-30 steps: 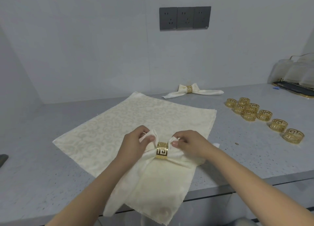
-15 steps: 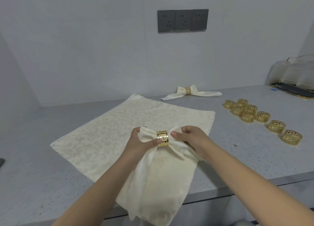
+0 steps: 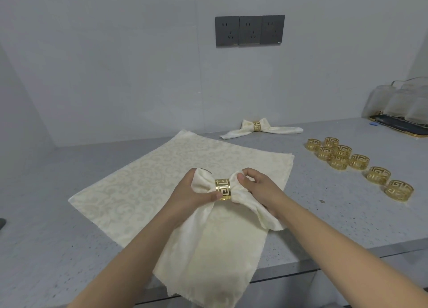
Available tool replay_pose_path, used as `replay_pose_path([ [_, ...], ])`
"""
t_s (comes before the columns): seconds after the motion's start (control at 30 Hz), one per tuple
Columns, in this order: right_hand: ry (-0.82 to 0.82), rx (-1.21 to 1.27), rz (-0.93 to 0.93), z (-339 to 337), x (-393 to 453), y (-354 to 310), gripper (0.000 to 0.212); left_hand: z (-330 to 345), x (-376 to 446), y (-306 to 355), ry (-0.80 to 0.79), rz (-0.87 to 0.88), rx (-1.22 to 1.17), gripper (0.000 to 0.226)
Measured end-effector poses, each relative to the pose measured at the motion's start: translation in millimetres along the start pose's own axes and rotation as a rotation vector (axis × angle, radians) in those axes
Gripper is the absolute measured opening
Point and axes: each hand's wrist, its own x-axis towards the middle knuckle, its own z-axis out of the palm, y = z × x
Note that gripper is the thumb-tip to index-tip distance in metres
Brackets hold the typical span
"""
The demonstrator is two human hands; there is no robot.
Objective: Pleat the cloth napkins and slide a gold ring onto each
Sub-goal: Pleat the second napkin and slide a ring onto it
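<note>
A cream napkin [image 3: 243,201] is gathered through a gold ring [image 3: 222,189] and lifted just above the counter. My left hand [image 3: 192,195] grips its left half, thumb touching the ring. My right hand [image 3: 257,187] pinches the fabric just right of the ring. The napkin's two tails hang down toward the counter's front edge. Under it lies a flat stack of cream patterned napkins [image 3: 143,182]. A finished ringed napkin [image 3: 259,129] lies by the back wall.
Several loose gold rings [image 3: 347,161] sit in a row on the grey counter [image 3: 324,210] at the right. A dark tray with clear glasses [image 3: 400,120] stands at the far right. Dark wall sockets [image 3: 250,30] are above.
Both hands have raised the ringed napkin off the stack and away from me. The left thumb now rests on the ring and the tails hang freer.
</note>
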Motion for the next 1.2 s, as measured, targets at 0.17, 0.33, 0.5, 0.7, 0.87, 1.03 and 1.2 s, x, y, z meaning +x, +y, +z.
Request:
replay_pose_path([
  [0.17, 0.079, -0.051, -0.052, 8.6, 2.0, 9.6, 0.018, 10.0, -1.6, -0.7, -0.047, -0.057, -0.132, 0.058],
  [0.33, 0.088, -0.192, -0.118, -0.2, 4.0, 6.1, 0.019, 2.4, -0.1, 1.2, -0.160, -0.110, -0.136, 0.043],
  [0.5, 0.118, -0.317, -0.149, 2.9, 8.3, 2.3, 0.019, -4.3, 2.8, 4.2, -0.181, -0.104, -0.114, 0.037],
  [0.7, 0.069, -0.058, 0.119, 6.0, 1.2, -3.0, 0.035, -0.5, 4.0, -4.8, -0.004, -0.124, -0.292, 0.040],
  [0.87, 0.105, 0.033, 0.193, -0.2, 0.5, -4.3, 0.025, 6.1, 7.5, -3.5, 0.069, -0.141, -0.316, 0.025],
  [1.03, 0.172, 0.259, 0.116, -9.5, 3.5, -4.2, 0.025, 16.2, 21.2, -3.3, 0.083, -0.133, -0.289, 0.022],
  [1.2, 0.193, 0.201, 0.033, -30.2, 14.3, -3.1, 0.021, 29.9, 47.0, 2.2, 0.026, -0.119, -0.348, 0.035],
])
